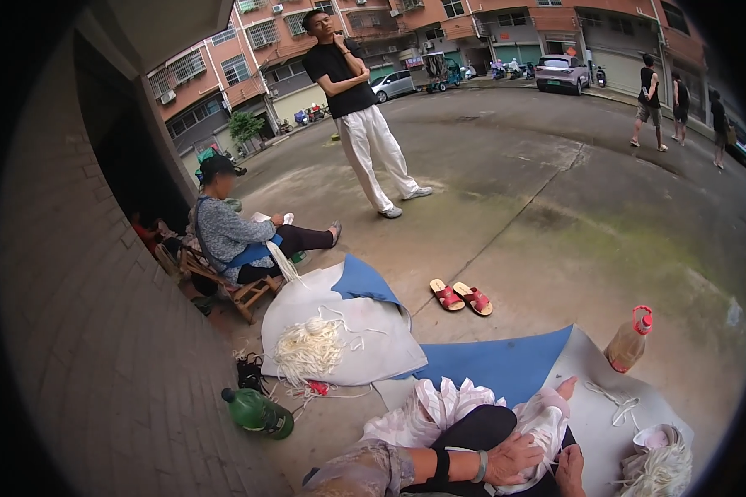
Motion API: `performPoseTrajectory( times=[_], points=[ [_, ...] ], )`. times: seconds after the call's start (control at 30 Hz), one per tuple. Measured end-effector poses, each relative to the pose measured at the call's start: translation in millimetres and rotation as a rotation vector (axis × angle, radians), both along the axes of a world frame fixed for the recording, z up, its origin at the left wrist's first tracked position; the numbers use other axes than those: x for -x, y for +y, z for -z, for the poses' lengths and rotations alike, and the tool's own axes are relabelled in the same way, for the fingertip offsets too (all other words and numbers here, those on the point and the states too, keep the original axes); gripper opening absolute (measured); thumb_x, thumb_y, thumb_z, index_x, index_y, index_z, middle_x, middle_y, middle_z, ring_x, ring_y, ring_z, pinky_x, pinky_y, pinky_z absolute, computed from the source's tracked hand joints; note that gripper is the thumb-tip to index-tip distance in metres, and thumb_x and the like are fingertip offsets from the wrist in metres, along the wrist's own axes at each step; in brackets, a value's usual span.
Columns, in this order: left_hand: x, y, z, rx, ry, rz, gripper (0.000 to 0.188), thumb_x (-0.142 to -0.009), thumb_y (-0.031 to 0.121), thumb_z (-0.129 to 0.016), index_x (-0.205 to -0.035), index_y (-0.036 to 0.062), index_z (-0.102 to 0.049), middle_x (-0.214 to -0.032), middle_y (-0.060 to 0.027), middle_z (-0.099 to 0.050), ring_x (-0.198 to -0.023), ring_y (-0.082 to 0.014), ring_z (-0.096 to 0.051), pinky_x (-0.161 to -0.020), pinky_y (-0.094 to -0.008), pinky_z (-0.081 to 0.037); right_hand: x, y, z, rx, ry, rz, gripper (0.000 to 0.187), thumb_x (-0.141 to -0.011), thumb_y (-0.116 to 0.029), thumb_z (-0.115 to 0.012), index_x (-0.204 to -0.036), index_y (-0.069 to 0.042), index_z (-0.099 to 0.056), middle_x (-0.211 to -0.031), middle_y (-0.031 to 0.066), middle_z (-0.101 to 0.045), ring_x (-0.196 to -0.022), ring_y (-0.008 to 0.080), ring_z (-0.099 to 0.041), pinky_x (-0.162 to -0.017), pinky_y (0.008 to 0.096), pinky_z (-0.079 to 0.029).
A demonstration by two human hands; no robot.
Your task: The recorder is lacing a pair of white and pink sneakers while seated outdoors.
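Note:
My left hand (514, 459), with a grey bracelet at its wrist, lies over the white cloth (541, 421) wrapped round my bent leg. Its fingers stretch out along the cloth. Close by, low in the picture, my right hand (569, 470) is closed, its fingers drawn together beside the dark trousers. What it holds, if anything, is hidden. A bare foot (566, 388) sticks out of the cloth. More pale striped cloth (439, 406) bunches over the other leg. To the right, a bundle of white cords (661, 474) lies against a small pale bowl (656, 437).
Under me spreads a grey-and-blue mat (489, 360); loose cord (617, 403) lies on it. A red-capped bottle (628, 340) stands right, a green bottle (259, 413) left. Red sandals (461, 296) sit ahead. A heap of cords (309, 348) separates me from a seated person (232, 224). Another person (360, 108) stands beyond.

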State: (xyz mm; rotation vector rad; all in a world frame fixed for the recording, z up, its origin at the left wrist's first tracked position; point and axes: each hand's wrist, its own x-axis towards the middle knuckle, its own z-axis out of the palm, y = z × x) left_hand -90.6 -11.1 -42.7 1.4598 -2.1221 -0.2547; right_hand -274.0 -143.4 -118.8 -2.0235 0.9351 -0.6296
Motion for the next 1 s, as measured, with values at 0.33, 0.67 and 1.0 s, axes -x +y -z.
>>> performPoseTrajectory(
  times=[0.33, 0.67, 1.0],
  points=[
    [-2, -8, -6, -0.089, 0.076, -0.007, 0.067, -0.060, 0.023, -0.070, -0.117, 0.0020, -0.043, -0.117, -0.0140, -0.044, -0.108, -0.0318, -0.041, -0.086, -0.0423, -0.034, 10, 1, -21, -0.236, 0.049, -0.098, 0.012, -0.084, -0.011, -0.043, -0.079, -0.002, -0.047, -0.059, 0.0119, -0.056, -0.056, 0.0217, -0.057, -0.053, 0.0329, -0.046],
    [-28, -28, -3, -0.078, 0.192, -0.186, 0.041, -0.065, 0.009, -0.063, -0.105, 0.0024, -0.053, -0.102, -0.0146, -0.055, -0.092, -0.0317, -0.051, -0.079, -0.0377, -0.041, 19, -31, -50, -0.606, 0.040, -0.098, 0.011, -0.085, -0.013, -0.045, -0.082, -0.004, -0.050, -0.061, 0.0011, -0.048, -0.058, 0.0105, -0.047, -0.053, 0.0249, -0.040],
    [1, -19, -12, -0.084, -0.093, 0.023, 0.027, -0.067, 0.013, -0.060, -0.093, 0.0072, -0.056, -0.084, -0.0067, -0.053, -0.074, -0.0252, -0.051, -0.063, -0.0368, -0.040, -29, -29, -116, -0.899, -0.287, -0.082, 0.011, -0.085, -0.017, -0.055, -0.081, -0.006, -0.053, -0.064, -0.0003, -0.052, -0.047, 0.0042, -0.043, -0.041, 0.0165, -0.032]
  ],
)
